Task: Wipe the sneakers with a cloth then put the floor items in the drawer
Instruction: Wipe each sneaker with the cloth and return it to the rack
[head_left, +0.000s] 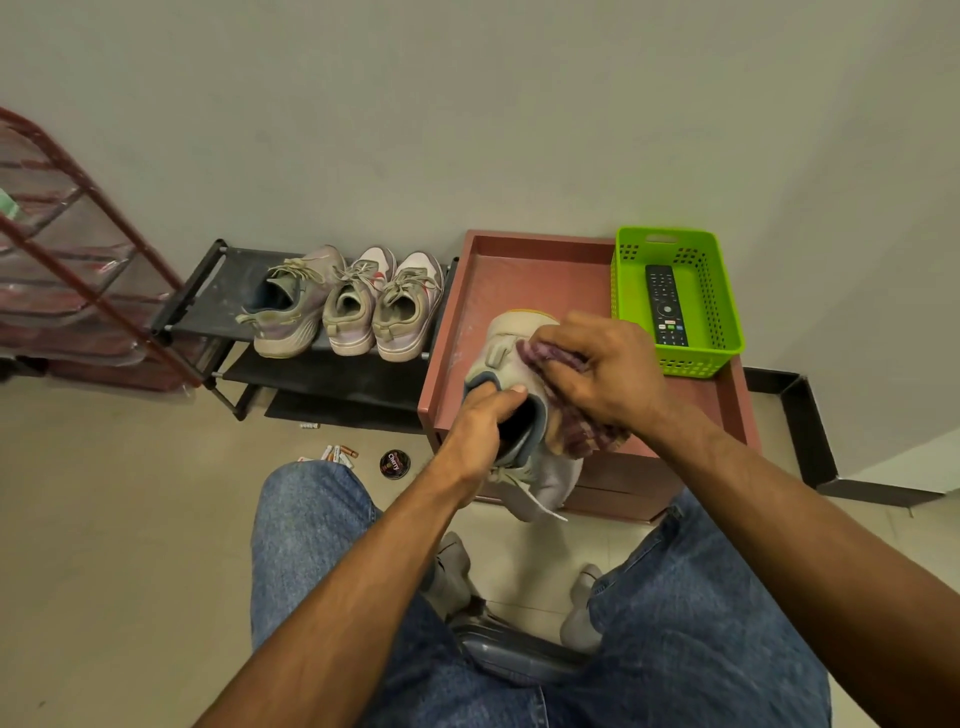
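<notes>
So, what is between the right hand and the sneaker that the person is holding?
In the head view, a purple cloth lies between the right hand and the sneaker.

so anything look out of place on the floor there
Yes. A few batteries lie scattered on the floor tiles beside a round polish tin, in front of the shoe rack. They look dropped there, loose rather than stored.

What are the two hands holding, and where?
The left hand grips a grey fabric sneaker by its heel collar, fingers inside the opening. The right hand holds a bunched purple cloth against the sneaker's side.
</notes>
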